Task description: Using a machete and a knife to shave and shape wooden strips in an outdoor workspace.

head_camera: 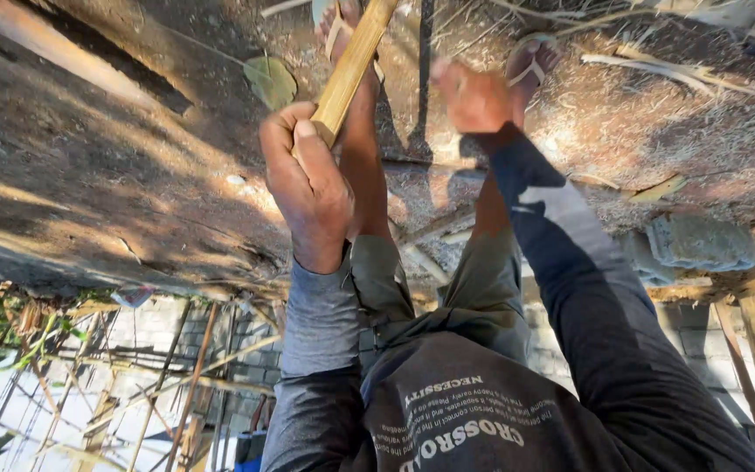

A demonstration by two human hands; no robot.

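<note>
Bare earth ground point(89, 157): spreading across the left side, catching streaks of low sunlight.

Dry leaf point(271, 81): lying flat on the ground, just left of the stick and clear of both hands.

Left hand point(308, 183): clenching in a full fist around the near end of the bamboo stick point(353, 65), thumb pressing along the top, knuckles turning outward. Wrist and grey sleeve running straight back toward the body, forearm roughly in line with the stick.

Bamboo stick: pale yellow and split flat, sitting in the left hand. Long axis running away from the body and leaning slightly right, passing over the left leg and out of the upper edge near the left foot point(342, 26).

Right hand point(475, 98): blurring with motion, hovering right of the stick's middle and apart from it. Appearing curled like a fist; impossible to tell whether gripping anything. Dark sleeve reaching out from the lower right, elbow nearly straight. Lying farther from the body than the left hand, beside the free part of the stick.

Right foot point(530, 57): resting in a light sandal just beyond the right hand.

Bamboo shavings point(657, 105): littering the ground on the right.

Grey concrete block point(701, 243): lying at the right, well apart from both hands.
</note>
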